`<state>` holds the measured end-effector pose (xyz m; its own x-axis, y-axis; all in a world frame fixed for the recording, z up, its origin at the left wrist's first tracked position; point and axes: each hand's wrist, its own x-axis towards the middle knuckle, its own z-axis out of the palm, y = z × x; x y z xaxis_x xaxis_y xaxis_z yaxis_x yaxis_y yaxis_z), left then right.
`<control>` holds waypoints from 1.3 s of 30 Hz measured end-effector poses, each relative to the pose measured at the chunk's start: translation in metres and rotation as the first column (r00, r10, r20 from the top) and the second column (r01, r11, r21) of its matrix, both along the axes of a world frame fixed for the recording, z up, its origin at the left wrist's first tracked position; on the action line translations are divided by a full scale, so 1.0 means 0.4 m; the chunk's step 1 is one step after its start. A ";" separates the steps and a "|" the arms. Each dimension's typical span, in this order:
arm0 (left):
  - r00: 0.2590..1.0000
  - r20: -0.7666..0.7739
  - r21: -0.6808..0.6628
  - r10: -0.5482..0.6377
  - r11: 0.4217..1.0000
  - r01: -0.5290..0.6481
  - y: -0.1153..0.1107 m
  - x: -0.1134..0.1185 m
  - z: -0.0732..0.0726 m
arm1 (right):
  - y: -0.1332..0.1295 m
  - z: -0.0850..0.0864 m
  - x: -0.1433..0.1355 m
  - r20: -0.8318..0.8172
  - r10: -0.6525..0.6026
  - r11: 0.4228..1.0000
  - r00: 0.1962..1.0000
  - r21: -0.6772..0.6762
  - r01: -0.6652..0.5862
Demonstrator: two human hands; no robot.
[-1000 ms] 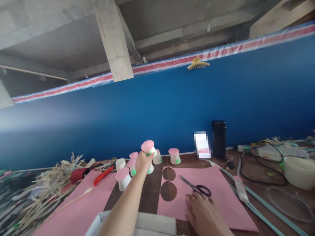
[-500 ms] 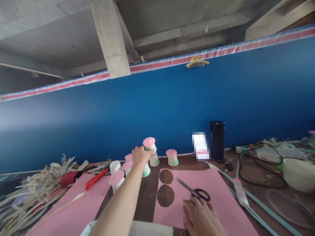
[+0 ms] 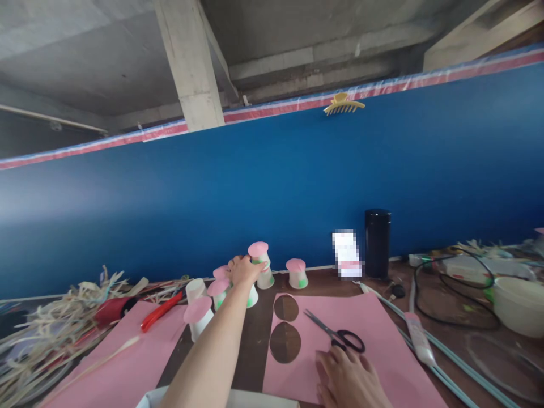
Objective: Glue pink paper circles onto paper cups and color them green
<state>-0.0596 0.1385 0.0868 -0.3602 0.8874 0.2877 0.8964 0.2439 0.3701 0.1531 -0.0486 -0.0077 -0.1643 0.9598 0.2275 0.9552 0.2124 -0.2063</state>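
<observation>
My left hand (image 3: 245,271) reaches to the back of the table, its thumb and fingers round an upturned paper cup topped with a pink disc (image 3: 258,249). This cup sits over another cup (image 3: 266,279). More pink-topped cups (image 3: 198,313) stand left of my forearm, with a plain white cup (image 3: 196,290) behind them. One more pink-topped cup (image 3: 297,273) stands apart to the right. My right hand (image 3: 346,374) lies flat with fingers spread on pink paper (image 3: 374,328) with two round holes, just below black-handled scissors (image 3: 335,331).
A red tool (image 3: 161,311) rests on the left pink sheet (image 3: 136,351), beside a heap of pale strips (image 3: 46,334). At the back stand a lit phone (image 3: 347,253) and a black bottle (image 3: 377,243). Further right are a glue tube (image 3: 420,339), a cable and a white tub (image 3: 521,306).
My left hand has lowered slightly with the pink-topped cup, which sits further down over the cup beneath. My right hand has hardly moved. The view has shifted slightly.
</observation>
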 end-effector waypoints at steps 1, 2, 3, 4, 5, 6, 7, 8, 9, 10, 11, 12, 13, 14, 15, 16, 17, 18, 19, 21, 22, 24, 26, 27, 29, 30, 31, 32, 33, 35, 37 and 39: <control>1.000 -0.002 -0.003 0.001 1.000 -0.001 0.002 -0.001 -0.003 | 0.000 -0.001 0.001 0.001 0.002 1.000 1.000 0.002 -0.002; 1.000 -0.003 -0.007 0.003 1.000 -0.003 0.005 -0.001 -0.006 | 0.000 -0.002 0.002 0.000 0.004 1.000 1.000 0.006 -0.004; 1.000 -0.004 -0.011 0.004 1.000 -0.004 0.007 -0.002 -0.008 | 0.000 -0.003 0.003 -0.002 0.005 1.000 1.000 0.009 -0.005; 1.000 -0.004 -0.016 0.005 1.000 -0.005 0.009 -0.002 -0.011 | 0.001 -0.006 0.004 -0.003 0.006 1.000 1.000 0.012 -0.006; 1.000 -0.004 -0.020 0.005 1.000 -0.005 0.010 -0.003 -0.013 | 0.001 -0.008 0.004 -0.005 0.006 1.000 1.000 0.015 -0.006; 1.000 -0.005 -0.023 0.004 1.000 -0.004 0.012 -0.003 -0.015 | 0.001 -0.011 0.005 -0.006 0.007 1.000 1.000 0.019 -0.007; 1.000 -0.006 -0.026 0.002 1.000 -0.003 0.013 -0.004 -0.016 | 0.001 -0.013 0.006 -0.008 0.007 1.000 1.000 0.024 -0.007; 1.000 -0.008 -0.028 0.000 1.000 0.000 0.014 -0.004 -0.017 | 0.001 -0.015 0.006 -0.009 0.007 1.000 1.000 0.027 -0.007; 1.000 -0.010 -0.031 -0.002 1.000 0.002 0.015 -0.004 -0.017 | 0.001 -0.018 0.006 -0.010 0.007 1.000 1.000 0.030 -0.007; 1.000 -0.012 -0.036 -0.004 0.999 0.003 0.016 -0.004 -0.017 | 0.001 -0.020 0.006 -0.012 0.008 0.999 1.000 0.032 -0.008; 1.000 -0.015 -0.041 -0.005 0.999 0.005 0.017 -0.004 -0.017 | 0.001 -0.021 0.007 -0.014 0.009 0.999 1.000 0.034 -0.009; 1.000 -0.017 -0.046 -0.006 0.999 0.005 0.018 -0.004 -0.016 | 0.001 -0.022 0.007 -0.014 0.011 0.999 1.000 0.037 -0.011; 1.000 -0.020 -0.052 -0.006 0.999 0.005 0.019 -0.004 -0.015 | 0.001 -0.023 0.007 -0.012 0.012 0.999 1.000 0.040 -0.012; 1.000 -0.023 -0.057 -0.006 0.998 0.005 0.020 -0.005 -0.014 | 0.001 -0.024 0.008 -0.010 0.012 0.999 1.000 0.044 -0.011; 1.000 -0.025 -0.063 -0.007 0.998 0.005 0.020 -0.005 -0.013 | 0.001 -0.025 0.008 -0.008 0.011 0.999 1.000 0.048 -0.010; 1.000 -0.027 -0.069 -0.009 0.998 0.007 0.021 -0.005 -0.012 | 0.001 -0.025 0.008 -0.007 0.010 0.999 1.000 0.049 -0.009; 1.000 -0.028 -0.076 -0.012 0.997 0.010 0.021 -0.005 -0.011 | 0.001 -0.025 0.008 -0.008 0.009 0.999 1.000 0.048 -0.008; 0.999 -0.029 -0.083 -0.016 0.996 0.014 0.021 -0.006 -0.010 | 0.001 -0.024 0.008 -0.011 0.008 0.999 1.000 0.045 -0.008; 0.999 -0.030 -0.089 -0.021 0.996 0.018 0.020 -0.006 -0.009 | 0.001 -0.024 0.008 -0.014 0.009 0.999 1.000 0.041 -0.008; 0.999 -0.032 -0.097 -0.029 0.995 0.026 0.019 -0.006 -0.007 | 0.000 -0.023 0.008 -0.018 0.009 0.999 1.000 0.033 -0.008; 0.999 -0.033 -0.101 -0.032 0.995 0.029 0.018 -0.007 -0.007 | 0.000 -0.022 0.008 -0.019 0.007 0.999 1.000 0.031 -0.007; 0.999 -0.035 -0.106 -0.035 0.994 0.031 0.017 -0.007 -0.007 | 0.000 -0.022 0.008 -0.018 0.006 0.999 1.000 0.033 -0.005; 0.999 -0.035 -0.112 -0.031 0.993 0.027 0.016 -0.006 -0.007 | -0.001 -0.022 0.009 -0.018 0.007 0.999 1.000 0.041 -0.006; 0.999 -0.035 -0.116 -0.027 0.993 0.023 0.016 -0.006 -0.008 | -0.001 -0.023 0.010 -0.020 0.010 0.999 1.000 0.046 -0.009; 0.999 -0.034 -0.122 -0.017 0.992 0.013 0.016 -0.007 -0.010 | -0.003 -0.022 0.011 -0.027 0.019 0.999 0.999 0.051 -0.018; 0.999 -0.034 -0.124 -0.015 0.992 0.010 0.016 -0.007 -0.011 | -0.004 -0.020 0.012 -0.030 0.023 0.998 0.999 0.050 -0.022; 0.999 -0.033 -0.126 -0.013 0.992 0.008 0.016 -0.008 -0.013 | -0.005 -0.019 0.013 -0.030 0.027 0.999 0.999 0.048 -0.025; 0.999 -0.032 -0.127 -0.012 0.992 0.008 0.016 -0.008 -0.015 | -0.006 -0.017 0.013 -0.029 0.029 0.999 0.999 0.045 -0.028; 0.999 -0.032 -0.127 -0.011 0.992 0.007 0.017 -0.009 -0.017 | -0.007 -0.015 0.013 -0.027 0.029 0.999 0.999 0.042 -0.028; 1.000 -0.030 -0.126 -0.008 0.992 0.005 0.018 -0.010 -0.021 | -0.009 -0.012 0.013 -0.023 0.026 0.999 0.999 0.037 -0.025; 1.000 -0.028 -0.123 -0.005 0.992 0.001 0.020 -0.011 -0.026 | -0.010 -0.009 0.013 -0.022 0.026 0.999 0.999 0.035 -0.025; 1.000 -0.026 -0.120 -0.006 0.993 0.002 0.021 -0.012 -0.030 | -0.010 -0.007 0.013 -0.024 0.029 0.999 0.999 0.036 -0.028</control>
